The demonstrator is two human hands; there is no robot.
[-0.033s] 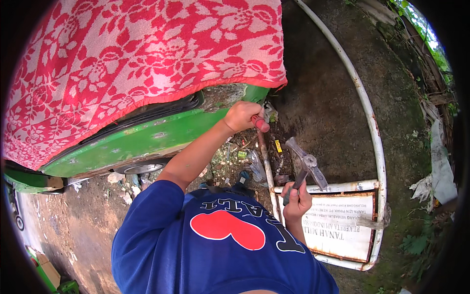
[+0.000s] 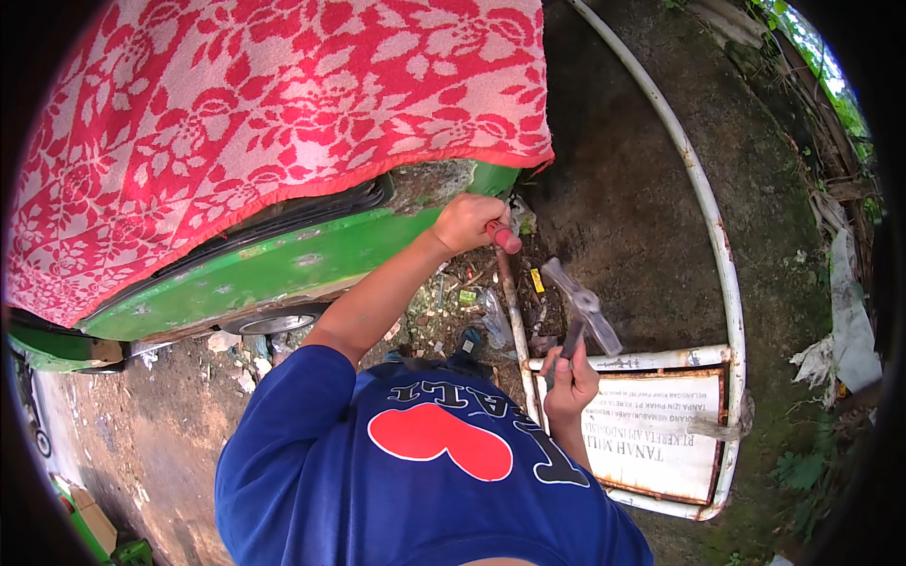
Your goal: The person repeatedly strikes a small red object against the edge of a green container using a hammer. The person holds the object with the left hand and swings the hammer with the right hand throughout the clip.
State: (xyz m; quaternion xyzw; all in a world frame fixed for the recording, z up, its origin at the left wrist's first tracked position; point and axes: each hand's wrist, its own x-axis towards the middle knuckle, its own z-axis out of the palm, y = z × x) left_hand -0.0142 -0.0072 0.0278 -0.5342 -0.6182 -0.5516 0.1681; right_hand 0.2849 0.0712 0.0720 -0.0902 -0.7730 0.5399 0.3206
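Observation:
My left hand (image 2: 467, 224) is closed round a red-handled tool (image 2: 506, 239) beside the end of a green car body (image 2: 349, 243). The butt of the handle points toward me; its working end is hidden behind my fist. In my right hand (image 2: 573, 385) is a hammer (image 2: 586, 304), gripped by its dark handle. Its metal head is raised to the right of the red handle and apart from it. Worn, bare patches mark the green panel close to my left hand.
A red-and-pink floral blanket (image 2: 311, 104) covers the car's top. To the right, a white rusty pipe frame (image 2: 700, 184) holds a sign board (image 2: 651, 439). Litter (image 2: 453, 302) lies on the dirty ground between car and frame. Plants and plastic scraps (image 2: 852, 311) line the far right.
The hammer head has shifted slightly left and up, toward the red-handled tool, and its angle has changed. My left hand stays almost in place.

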